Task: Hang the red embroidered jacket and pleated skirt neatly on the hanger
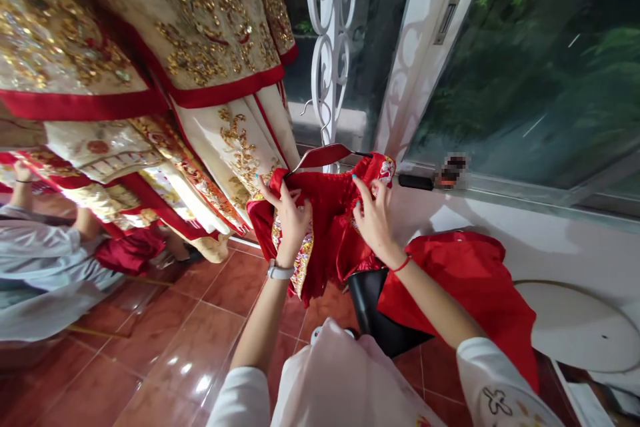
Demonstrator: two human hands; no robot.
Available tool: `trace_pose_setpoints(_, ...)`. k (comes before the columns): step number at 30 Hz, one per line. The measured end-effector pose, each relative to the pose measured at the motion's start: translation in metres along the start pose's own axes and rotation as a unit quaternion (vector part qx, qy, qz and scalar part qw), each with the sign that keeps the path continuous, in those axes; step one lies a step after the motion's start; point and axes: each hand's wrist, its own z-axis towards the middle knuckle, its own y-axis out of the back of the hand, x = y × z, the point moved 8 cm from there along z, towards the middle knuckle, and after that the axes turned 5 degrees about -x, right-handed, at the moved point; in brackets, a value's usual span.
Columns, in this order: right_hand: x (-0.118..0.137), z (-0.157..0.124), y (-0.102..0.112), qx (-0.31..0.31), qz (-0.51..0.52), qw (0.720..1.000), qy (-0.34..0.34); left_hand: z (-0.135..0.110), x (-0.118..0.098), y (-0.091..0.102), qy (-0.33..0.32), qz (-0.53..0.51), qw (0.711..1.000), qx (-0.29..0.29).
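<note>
A small red embroidered garment [330,227] hangs on a dark red hanger [325,155] in front of me. My left hand [289,217] pinches its left shoulder edge near the gold trim, fingers closed on the cloth. My right hand [374,217] grips the right shoulder of the same garment, fingers curled into the fabric. The hanger's metal hook [320,113] sticks up toward a white scrolled stand [330,33].
Cream and red gowns with gold embroidery [200,47] hang at left. Another person in a pale shirt [45,267] works at far left. A red cloth [465,293] lies over a black chair [370,307]. A round white table [575,327] stands at right, below a window [525,67]. The floor is red tile [175,347].
</note>
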Motion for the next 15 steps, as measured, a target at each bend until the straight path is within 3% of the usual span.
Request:
trace_pose_setpoints(4, 0.011, -0.037, -0.073, 0.071, 0.17, 0.982, -0.035, -0.012, 0.009, 0.003, -0.058, -0.042, 0.996, 0.046)
trace_pose_setpoints(8, 0.013, -0.046, -0.133, 0.094, 0.226, 0.966, -0.085, -0.032, 0.035, 0.017, -0.017, -0.06, 0.997, 0.055)
trace_pose_setpoints(12, 0.02, -0.037, -0.155, 0.111, 0.157, 0.974, -0.118, -0.046, 0.046, 0.03, 0.022, -0.058, 0.997, 0.049)
trace_pose_setpoints(15, 0.025, -0.034, -0.159, 0.128, 0.134, 0.973, -0.137, -0.023, 0.035, 0.054, 0.001, 0.018, 1.0, 0.004)
